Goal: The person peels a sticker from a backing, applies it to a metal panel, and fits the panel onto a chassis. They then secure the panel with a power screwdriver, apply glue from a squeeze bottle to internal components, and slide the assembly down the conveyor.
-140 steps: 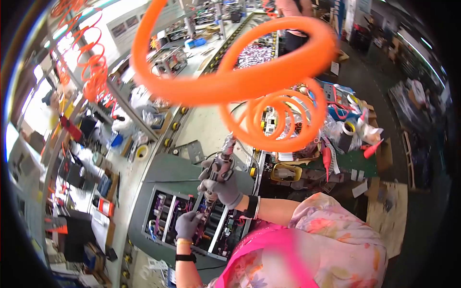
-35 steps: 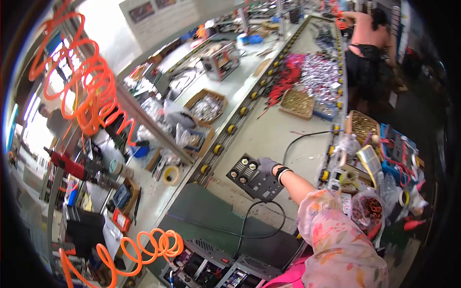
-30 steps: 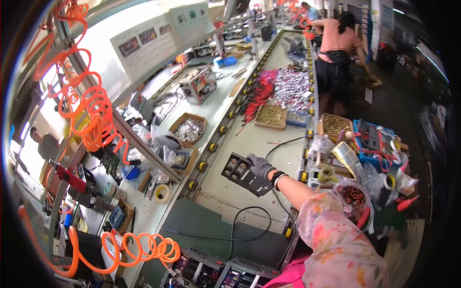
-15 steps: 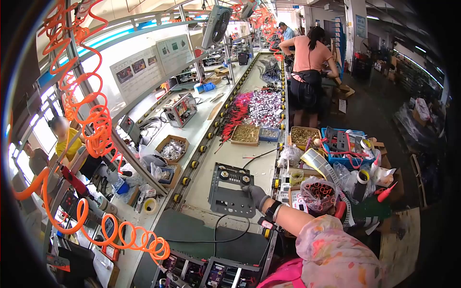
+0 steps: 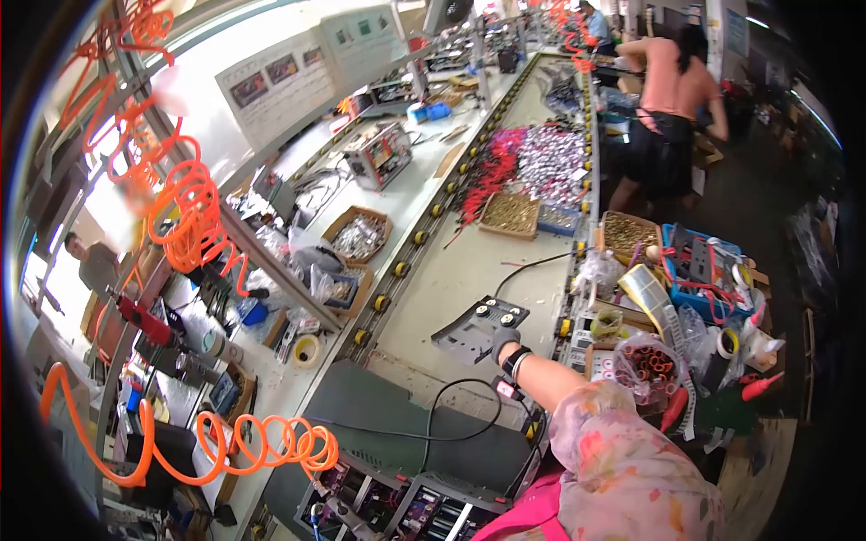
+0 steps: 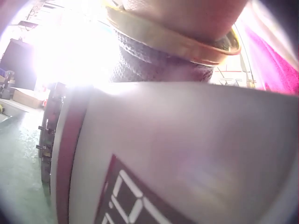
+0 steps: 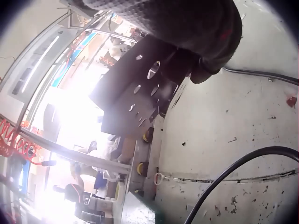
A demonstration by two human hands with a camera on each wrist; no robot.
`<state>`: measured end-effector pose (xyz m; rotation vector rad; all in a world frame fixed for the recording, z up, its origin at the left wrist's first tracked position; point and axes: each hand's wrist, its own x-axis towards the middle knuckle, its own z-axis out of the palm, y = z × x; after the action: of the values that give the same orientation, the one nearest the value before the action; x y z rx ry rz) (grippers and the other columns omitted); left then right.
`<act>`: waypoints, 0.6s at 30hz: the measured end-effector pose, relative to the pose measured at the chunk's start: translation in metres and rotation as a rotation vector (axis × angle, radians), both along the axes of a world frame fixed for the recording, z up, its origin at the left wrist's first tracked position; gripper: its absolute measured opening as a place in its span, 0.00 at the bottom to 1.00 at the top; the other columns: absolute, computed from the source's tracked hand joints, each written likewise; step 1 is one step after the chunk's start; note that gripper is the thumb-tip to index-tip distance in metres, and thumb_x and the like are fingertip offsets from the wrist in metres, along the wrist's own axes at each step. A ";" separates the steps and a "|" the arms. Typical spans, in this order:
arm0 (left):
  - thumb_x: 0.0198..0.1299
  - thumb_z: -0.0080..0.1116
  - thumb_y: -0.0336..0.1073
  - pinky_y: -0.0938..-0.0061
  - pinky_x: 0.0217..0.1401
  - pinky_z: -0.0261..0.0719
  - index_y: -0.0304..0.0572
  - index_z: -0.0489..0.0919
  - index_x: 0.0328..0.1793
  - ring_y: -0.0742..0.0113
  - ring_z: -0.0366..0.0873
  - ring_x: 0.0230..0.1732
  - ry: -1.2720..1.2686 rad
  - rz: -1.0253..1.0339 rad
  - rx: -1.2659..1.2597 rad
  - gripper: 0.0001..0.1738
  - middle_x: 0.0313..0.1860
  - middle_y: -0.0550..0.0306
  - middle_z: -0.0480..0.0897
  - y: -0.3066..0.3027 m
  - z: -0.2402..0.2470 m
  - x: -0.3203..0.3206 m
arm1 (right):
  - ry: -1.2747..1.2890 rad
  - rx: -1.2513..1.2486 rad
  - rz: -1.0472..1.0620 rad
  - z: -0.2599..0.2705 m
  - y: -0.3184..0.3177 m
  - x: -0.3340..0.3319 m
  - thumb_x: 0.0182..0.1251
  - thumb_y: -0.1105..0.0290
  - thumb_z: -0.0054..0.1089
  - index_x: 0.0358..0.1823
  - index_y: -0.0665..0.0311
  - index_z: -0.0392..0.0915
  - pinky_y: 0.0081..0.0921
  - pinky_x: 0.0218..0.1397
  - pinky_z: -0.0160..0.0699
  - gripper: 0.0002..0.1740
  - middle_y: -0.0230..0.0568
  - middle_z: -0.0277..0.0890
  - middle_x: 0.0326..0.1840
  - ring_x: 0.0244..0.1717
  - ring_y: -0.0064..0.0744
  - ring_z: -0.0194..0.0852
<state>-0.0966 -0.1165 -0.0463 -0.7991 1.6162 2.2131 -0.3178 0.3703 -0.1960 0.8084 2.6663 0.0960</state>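
Observation:
In the head view, the gloved right hand [image 5: 505, 341] pinches the near right edge of a dark metal plate [image 5: 469, 332] with round fittings, tilted over the pale bench. The right wrist view shows the curled glove [image 7: 187, 28] against the plate [image 7: 135, 84], which has holes and slots. The left hand is outside the head view; only its grey glove cuff [image 6: 154, 63] shows in the left wrist view, behind a large pale panel [image 6: 187, 130] with printed digit-like segments. Its fingers are hidden. Open-topped units [image 5: 433, 514] with boards stand at the bottom of the head view.
An orange coiled hose [image 5: 262, 451] leads to a tool [image 5: 347, 516] beside the units. A black cable [image 5: 465, 433] loops across the dark mat [image 5: 361, 406]. Parts boxes [image 5: 510, 215] and a blue bin [image 5: 699, 293] stand farther off. A person [image 5: 672, 99] bends at the right.
The plate, shown nearly face-on before, is now tilted and foreshortened in the right hand's grip. The head view has shifted, and the person at the right bends lower.

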 end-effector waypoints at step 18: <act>0.69 0.38 0.48 0.80 0.08 0.54 0.49 0.74 0.44 0.73 0.58 0.09 -0.043 0.075 0.129 0.16 0.17 0.66 0.70 -0.041 -0.056 0.027 | 0.376 -0.662 -0.421 -0.045 -0.015 -0.096 0.48 0.66 0.59 0.42 0.69 0.78 0.39 0.52 0.74 0.20 0.58 0.78 0.43 0.51 0.53 0.76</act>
<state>-0.0699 -0.1572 -0.1021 -0.8779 1.4301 2.3082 -0.4139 0.3552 -0.2415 1.1936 2.4985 -1.0693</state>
